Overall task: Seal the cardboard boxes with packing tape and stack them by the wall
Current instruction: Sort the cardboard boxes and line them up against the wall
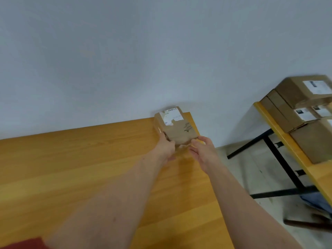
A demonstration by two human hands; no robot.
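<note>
Reaching forward, the left hand (167,148) is curled round the near left corner of the small box (175,126). The right hand (203,151) is held loose and spread just beside the near right corner; touch cannot be told. The box is set straight ahead on the far corner of the surface (89,159), its long side running off to the wall (125,60)

Looking like a plain packing or stock room. Bare grey-white wall (125,60) is running along the far side. Near table (71,159), wood-topped, is reaching up to it. Second table (274,126), right, is standing on a black metal frame (280,159) over pale hard floor (251,168). Cardboard boxes (296,97) with white shipping labels (316,87) are sitting stacked there; a small labelled box (176,126) is showing at the near table's far right corner.
</note>
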